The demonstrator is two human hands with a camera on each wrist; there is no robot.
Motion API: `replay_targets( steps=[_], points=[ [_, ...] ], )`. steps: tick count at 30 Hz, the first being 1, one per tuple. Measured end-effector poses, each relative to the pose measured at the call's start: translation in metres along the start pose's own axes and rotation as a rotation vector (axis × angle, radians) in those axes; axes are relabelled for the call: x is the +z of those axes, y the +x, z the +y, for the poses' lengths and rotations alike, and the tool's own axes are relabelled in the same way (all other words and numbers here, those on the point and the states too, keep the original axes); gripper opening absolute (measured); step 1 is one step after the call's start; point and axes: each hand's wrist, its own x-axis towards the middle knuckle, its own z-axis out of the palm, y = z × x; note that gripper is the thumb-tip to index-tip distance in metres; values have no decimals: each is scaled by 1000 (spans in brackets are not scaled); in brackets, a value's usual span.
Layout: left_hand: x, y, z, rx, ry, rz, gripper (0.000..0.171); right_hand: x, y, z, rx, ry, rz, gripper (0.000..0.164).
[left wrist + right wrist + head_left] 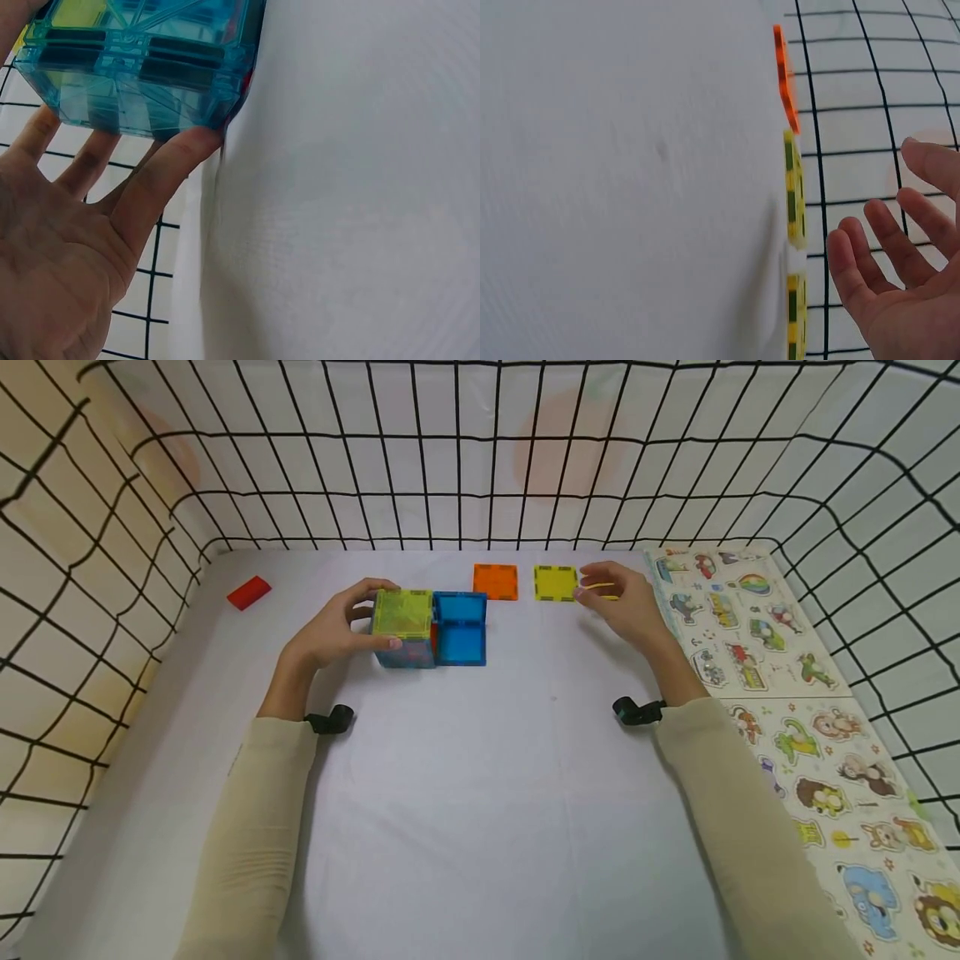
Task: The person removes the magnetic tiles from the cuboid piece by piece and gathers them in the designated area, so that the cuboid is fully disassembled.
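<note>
My left hand (330, 628) holds a cube of see-through magnetic tiles (403, 614) by its left side, thumb along the front and fingers at the back. The cube has a yellow tile on top and blue walls. Against its right side sit blue magnetic tiles (461, 645), one flat and one standing behind it. My right hand (630, 610) is over the far right of the table, fingers loosely bent and apart, with nothing in them. Beside its fingertips lies a yellow magnetic tile (555, 583); a second yellow tile (796, 319) is mostly hidden under the hand in the head view.
An orange magnetic tile (495, 582) lies left of the yellow ones. A red piece (249, 593) lies at the far left. A sticker book (787, 693) with animal pictures spreads along the right side. Black wire mesh (457, 464) fences the white-covered table (465, 810).
</note>
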Motion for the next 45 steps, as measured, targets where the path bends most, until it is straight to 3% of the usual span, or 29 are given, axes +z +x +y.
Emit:
replay_targets(
  steps=[5,12,17,45],
  points=[
    [-1,0,-1,9,3,-25,76,18,-5,-9,-79,31,-55,54],
    [-1,-1,2,59,8,-87,72,38,-12,-23,-133,51,-135,54],
    [-1,-2,4,59,3,-117,70,47,-15,-31,-177,73,-176,52],
    [0,0,4,67,15,-110,71,78,-15,-45,-231,139,-263,46]
  ],
)
